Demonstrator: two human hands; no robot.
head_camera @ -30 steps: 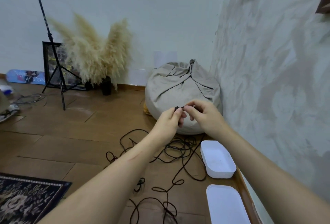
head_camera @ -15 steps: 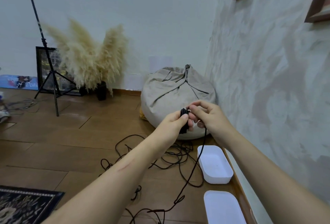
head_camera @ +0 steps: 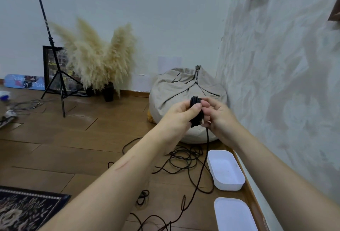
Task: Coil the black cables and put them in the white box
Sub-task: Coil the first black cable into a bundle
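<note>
Above the white plastic box (head_camera: 228, 184), your left hand (head_camera: 176, 114) and right hand (head_camera: 219, 118) pinch the limp-looking black cable coil (head_camera: 194, 101) across its loops.

White box (head_camera: 230, 186) open frm above; wall (head_camera: 276, 83) tight on R, loose cables (head_camera: 184, 159) on floor (head_camera: 73, 147) to L, beanbag (head_camera: 176, 90) behind.

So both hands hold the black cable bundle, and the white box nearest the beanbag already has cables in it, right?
Not quite. In the head view the white box holds no cables. Both the left hand and right hand do hold the black cable bundle.
</note>
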